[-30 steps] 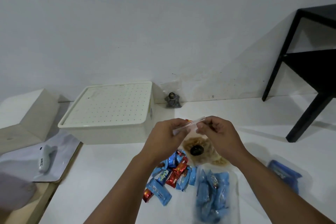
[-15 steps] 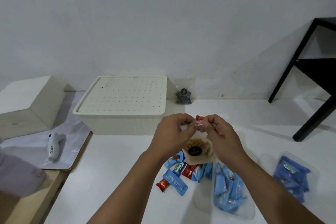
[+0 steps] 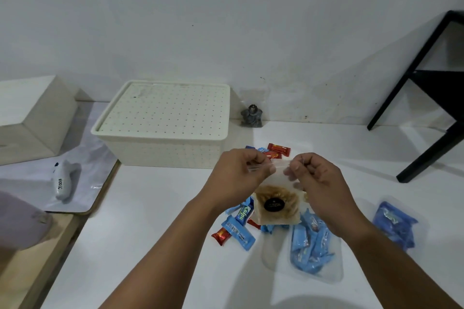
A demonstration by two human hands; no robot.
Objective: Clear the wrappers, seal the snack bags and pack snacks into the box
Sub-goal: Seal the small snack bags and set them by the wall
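Clear plastic, thin and glossy, makes up the snack bag that hangs in the air between the two hands, above the white desk. The left hand pinches the zip strip at the bag's top left end, and the right hand pinches the same strip at its right end, fingers curled tight on the film. Brown snacks and a round black label sit in the lower part of the bag, which dangles freely over a scatter of blue and red wrapped bars.

I judge the bag light and floppy: it will sag and twist wherever it is not held, and the smooth film looks slippery, so the best hold is along the stiffer zip strip at the top, where the fingers already are. The contents look brittle, so squeezing the belly of the bag would likely crush them. Running pinched fingertips along the strip should close it; whether any part is already sealed cannot be told.

A second clear bag of blue packets lies flat on the desk just below, and a third lies well to the right. The cream perforated box, lid on, stands at the back near the wall.
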